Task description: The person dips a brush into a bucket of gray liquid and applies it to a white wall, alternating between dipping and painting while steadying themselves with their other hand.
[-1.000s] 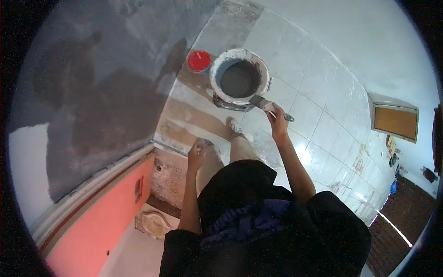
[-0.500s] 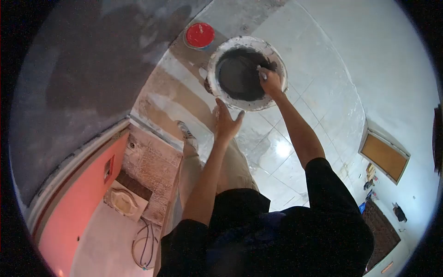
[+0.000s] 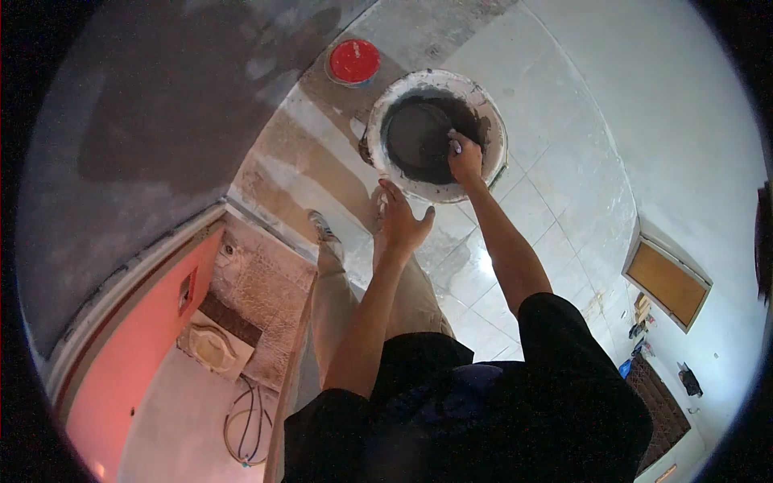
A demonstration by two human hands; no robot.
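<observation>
A round white tub (image 3: pixel 493 109), its rim smeared with grey, stands on the floor in front of me. Dark grey wet mix (image 3: pixel 417 133) lies inside it. My right hand (image 3: pixel 465 158) is over the right part of the mix, its fingers wrapped round a tool handle (image 3: pixel 456 146); the rest of the tool is hard to make out in the mix. My left hand (image 3: pixel 405 223) hangs just below the tub's near rim, thumb and fingers apart, with nothing in it.
A bucket with a red lid (image 3: pixel 355 61) stands beyond the tub, by the dark grey wall (image 3: pixel 161 113). At the lower left a doorway opens on a squat toilet (image 3: pixel 212 348) and a coiled hose (image 3: pixel 248 427). A framed panel (image 3: pixel 668 272) is at the right.
My right hand has moved a little left and nearer to me within the tub, with the tool. The whole view has shifted slightly. My left hand stays open below the rim.
</observation>
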